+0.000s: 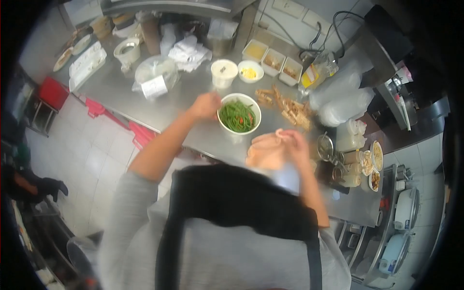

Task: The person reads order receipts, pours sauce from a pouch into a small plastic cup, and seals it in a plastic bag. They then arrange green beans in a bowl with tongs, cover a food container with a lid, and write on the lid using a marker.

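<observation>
Pale tiled floor (92,159) beside a steel counter (188,96)

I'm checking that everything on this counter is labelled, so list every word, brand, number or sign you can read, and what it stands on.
No text is readable.
White tub: dark marks on top, too blurred.
White slip on the plastic bag: faint marks, too small.
Yellow-marked packet: too blurred.

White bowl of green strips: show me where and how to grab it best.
Best grip on the white bowl: probably both hands on its outer wall just under the rim, from left and right. It stands upright, round and open, filled with green strips, so keep it level and fingers outside. The white tub crowds the far side.
</observation>
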Demonstrator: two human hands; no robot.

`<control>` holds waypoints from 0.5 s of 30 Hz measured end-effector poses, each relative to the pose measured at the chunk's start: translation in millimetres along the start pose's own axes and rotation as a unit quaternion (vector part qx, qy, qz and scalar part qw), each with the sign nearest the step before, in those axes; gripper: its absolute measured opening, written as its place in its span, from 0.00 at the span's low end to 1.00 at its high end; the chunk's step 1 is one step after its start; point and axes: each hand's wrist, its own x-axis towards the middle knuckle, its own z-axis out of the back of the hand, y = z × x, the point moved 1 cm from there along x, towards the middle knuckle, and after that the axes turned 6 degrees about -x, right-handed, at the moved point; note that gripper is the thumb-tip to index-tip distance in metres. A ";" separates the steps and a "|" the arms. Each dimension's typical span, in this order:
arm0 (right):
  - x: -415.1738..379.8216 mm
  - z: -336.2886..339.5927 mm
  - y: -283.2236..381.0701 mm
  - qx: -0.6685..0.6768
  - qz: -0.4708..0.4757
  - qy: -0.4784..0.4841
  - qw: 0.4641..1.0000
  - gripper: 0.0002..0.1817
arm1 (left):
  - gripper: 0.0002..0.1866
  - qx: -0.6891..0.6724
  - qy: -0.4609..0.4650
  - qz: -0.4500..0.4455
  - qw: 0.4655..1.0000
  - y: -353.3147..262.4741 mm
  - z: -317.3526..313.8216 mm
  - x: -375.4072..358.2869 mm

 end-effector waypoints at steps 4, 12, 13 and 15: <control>-19.7 -25.8 -46.1 -0.324 0.093 -0.006 0.941 0.15 | 0.16 -0.079 -0.075 -0.013 0.994 18.1 -6.5 -46.2; 28.3 5.0 -43.8 -0.415 -0.002 0.253 0.874 0.26 | 0.12 0.128 -0.245 -0.188 0.942 50.3 3.2 -76.9; 38.6 29.4 11.1 -0.385 0.018 0.304 0.871 0.29 | 0.12 0.145 -0.256 -0.188 0.937 51.4 4.2 -74.7; 59.5 74.6 127.5 -0.324 0.091 0.355 0.872 0.36 | 0.15 0.138 -0.249 -0.182 0.941 50.8 4.2 -73.2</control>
